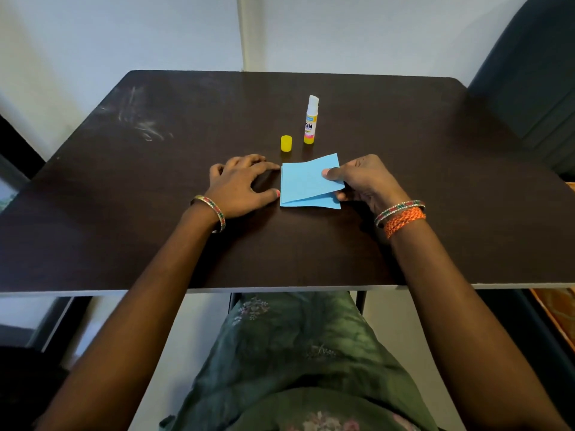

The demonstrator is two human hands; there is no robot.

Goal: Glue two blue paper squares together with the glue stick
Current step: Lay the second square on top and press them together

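Two blue paper squares lie in the middle of the dark table. The lower blue square [320,204] rests flat. The upper blue square [303,180] sits on it, its left edge down and its right side lifted. My right hand [361,181] pinches that lifted right edge between thumb and fingers. My left hand [242,185] lies flat on the table with fingers spread, its fingertips touching the left edge of the papers. The uncapped glue stick [311,119] stands upright just behind the papers, with its yellow cap [286,143] standing to its left.
The dark table [124,197] has pale smudges at its far left. A white wall rises behind the table, and a dark chair [535,73] stands at the far right. The near table edge runs above my lap.
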